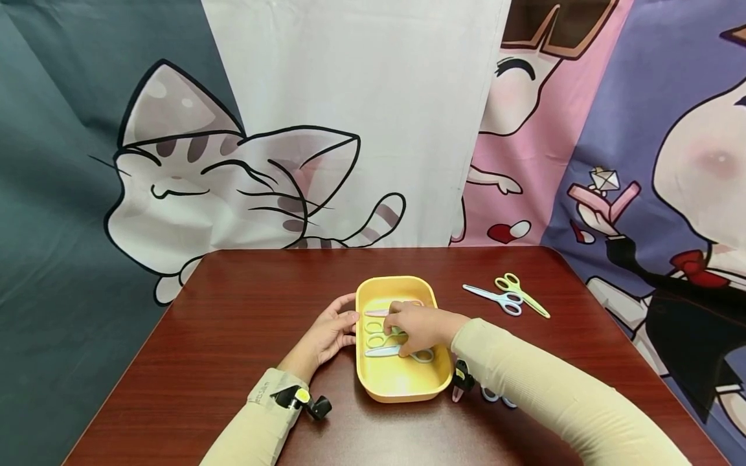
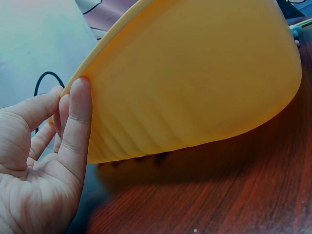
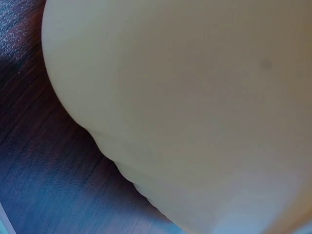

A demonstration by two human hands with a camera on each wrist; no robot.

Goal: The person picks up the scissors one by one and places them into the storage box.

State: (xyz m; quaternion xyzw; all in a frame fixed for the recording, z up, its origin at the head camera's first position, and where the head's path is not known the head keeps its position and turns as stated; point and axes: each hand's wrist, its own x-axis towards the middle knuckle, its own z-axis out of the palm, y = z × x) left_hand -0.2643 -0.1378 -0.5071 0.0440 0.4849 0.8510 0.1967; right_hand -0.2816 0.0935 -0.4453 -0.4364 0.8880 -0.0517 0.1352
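Observation:
A yellow rectangular plastic bin [image 1: 396, 385] sits on the table. Its left rim meets the fingertips of my left hand [image 1: 329, 333]; in the left wrist view, extended fingers [image 2: 78, 112] touch the outer wall just under the rim. Inside lie pink scissors [image 1: 375, 313], yellow-green scissors [image 1: 375, 340] and light blue scissors [image 1: 381, 351], side by side. My right hand [image 1: 425, 327] reaches down over them, fingers bent around the middle of the yellow-green pair and thumb by the light blue pair. I cannot tell whether it grips one. The bin wall [image 3: 170, 97] fills the right wrist view, hiding that hand.
On the table [image 1: 262, 298], right of the bin, another pair of light blue scissors [image 1: 495, 296] lies against yellow-green scissors [image 1: 524, 296]. Blue handles [image 1: 492, 395] and a pink tip [image 1: 457, 393] show partly under the right forearm. A printed cloth [image 1: 361, 77] hangs behind the table.

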